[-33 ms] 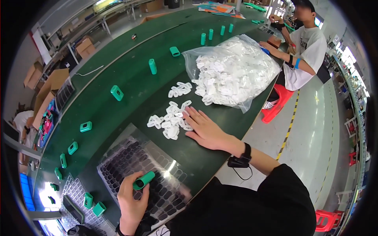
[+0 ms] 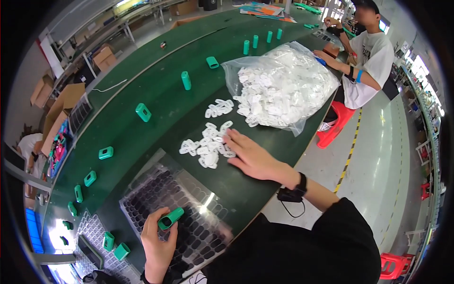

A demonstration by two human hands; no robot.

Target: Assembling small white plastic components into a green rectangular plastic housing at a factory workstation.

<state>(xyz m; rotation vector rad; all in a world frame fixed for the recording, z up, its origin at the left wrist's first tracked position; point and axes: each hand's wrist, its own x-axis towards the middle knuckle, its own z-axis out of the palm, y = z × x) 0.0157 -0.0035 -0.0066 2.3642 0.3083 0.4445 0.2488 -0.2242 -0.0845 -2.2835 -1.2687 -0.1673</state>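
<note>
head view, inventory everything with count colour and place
worktable: one, green, centre
plastic casings: about fifteen, green, along the worktable
oval grid sheet: at least one, clear and black, near side
held casing: one, green, over the sheet
plastic bag: one, clear, upper centre
white oval pieces: many, white, two table clusters and the bag
flat sheets: several, orange and blue, far end
cardboard boxes: several, brown, left background
stools: at least two, red, right floor
coworker: one, white shirt, upper right
left hand: one, bare, holding the casing
right hand: one, bare, at the nearer cluster
</note>
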